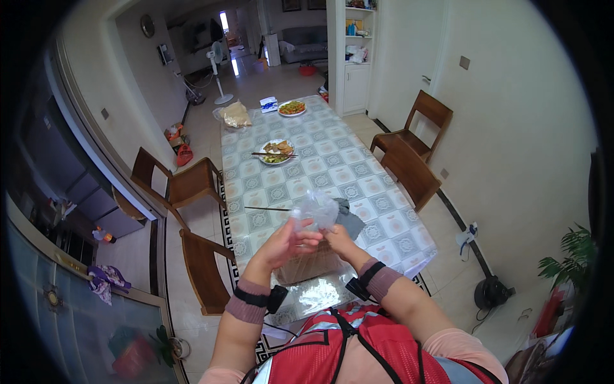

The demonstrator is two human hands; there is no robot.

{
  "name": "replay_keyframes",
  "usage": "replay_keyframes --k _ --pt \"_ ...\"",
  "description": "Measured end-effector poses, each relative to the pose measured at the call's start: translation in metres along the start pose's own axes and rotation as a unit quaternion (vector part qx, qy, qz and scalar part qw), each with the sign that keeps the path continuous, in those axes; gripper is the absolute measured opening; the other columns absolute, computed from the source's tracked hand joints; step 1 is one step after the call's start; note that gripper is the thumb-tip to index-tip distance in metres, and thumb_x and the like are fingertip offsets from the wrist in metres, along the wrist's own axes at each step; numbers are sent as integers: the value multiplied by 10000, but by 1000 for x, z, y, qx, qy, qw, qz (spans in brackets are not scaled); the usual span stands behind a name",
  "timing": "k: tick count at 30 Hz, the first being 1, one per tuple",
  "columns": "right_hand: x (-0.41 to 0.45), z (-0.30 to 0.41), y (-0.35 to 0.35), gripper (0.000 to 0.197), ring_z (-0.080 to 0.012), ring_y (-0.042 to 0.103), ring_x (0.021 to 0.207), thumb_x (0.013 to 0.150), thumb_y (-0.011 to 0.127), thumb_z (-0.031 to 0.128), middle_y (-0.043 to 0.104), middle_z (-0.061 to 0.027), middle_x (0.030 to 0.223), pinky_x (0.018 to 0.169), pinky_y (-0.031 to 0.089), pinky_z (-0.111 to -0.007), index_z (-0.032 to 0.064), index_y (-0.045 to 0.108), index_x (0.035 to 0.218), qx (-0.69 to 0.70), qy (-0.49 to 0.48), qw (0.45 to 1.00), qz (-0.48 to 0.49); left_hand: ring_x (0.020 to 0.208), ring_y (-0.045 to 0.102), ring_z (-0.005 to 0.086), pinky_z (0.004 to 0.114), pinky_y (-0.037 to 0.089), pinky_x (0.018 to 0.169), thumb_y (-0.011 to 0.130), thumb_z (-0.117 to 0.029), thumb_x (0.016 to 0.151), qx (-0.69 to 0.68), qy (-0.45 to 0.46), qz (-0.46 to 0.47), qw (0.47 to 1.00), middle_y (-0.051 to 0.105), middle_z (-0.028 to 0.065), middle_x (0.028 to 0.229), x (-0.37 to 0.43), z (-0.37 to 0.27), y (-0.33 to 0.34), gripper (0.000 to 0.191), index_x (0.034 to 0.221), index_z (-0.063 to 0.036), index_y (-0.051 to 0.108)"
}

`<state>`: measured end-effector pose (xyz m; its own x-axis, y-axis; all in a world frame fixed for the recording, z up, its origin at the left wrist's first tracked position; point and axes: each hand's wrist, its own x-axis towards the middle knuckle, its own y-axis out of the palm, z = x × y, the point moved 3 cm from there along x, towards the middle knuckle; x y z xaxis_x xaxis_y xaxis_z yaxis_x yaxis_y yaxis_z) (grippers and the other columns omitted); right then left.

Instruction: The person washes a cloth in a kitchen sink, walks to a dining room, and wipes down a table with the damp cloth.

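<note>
Above the near part of the table, my right hand (338, 238) has its fingers closed on the edge of a clear plastic bag (316, 210). My left hand (283, 244) is raised at the bag's left side with its fingers spread; whether they touch the film I cannot tell. A grey cloth (351, 224) lies on the table just beyond my right hand. To the left of the bag, a thin dark stick, perhaps a chopstick (266, 209), lies with its right end hidden by the bag. Under my hands is a brownish, film-covered object (307, 265), partly hidden.
The table (331, 149) has a patterned cover. A plate of food (277, 159) with chopsticks across it stands mid-table. Farther off are another food plate (291, 109), a tissue pack (268, 104) and a plastic bag with tan contents (235, 114). Wooden chairs (194, 182) flank both sides.
</note>
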<state>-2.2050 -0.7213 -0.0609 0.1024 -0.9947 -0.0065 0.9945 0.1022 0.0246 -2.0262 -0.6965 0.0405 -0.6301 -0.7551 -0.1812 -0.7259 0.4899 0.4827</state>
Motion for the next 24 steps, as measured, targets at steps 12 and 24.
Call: replay_keyframes --k 12,24 --pt "-1 -18 -37 252 -128 594 662 936 567 210 650 -43 720 622 481 -296 3 663 828 -3 66 998 -1 1279 464 374 395 391 1043 865 -373 647 483 143 -143 852 438 280 1390 30 54 -34 1164 1481 33 161" --pt "-15 2 -30 411 -394 622 934 795 565 275 654 -249 962 829 480 -440 12 603 1109 -296 -157 938 86 1011 630 336 414 477 894 653 -366 854 398 176 -287 853 667 186 1064 75 88 -21 441 1159 -50 618"
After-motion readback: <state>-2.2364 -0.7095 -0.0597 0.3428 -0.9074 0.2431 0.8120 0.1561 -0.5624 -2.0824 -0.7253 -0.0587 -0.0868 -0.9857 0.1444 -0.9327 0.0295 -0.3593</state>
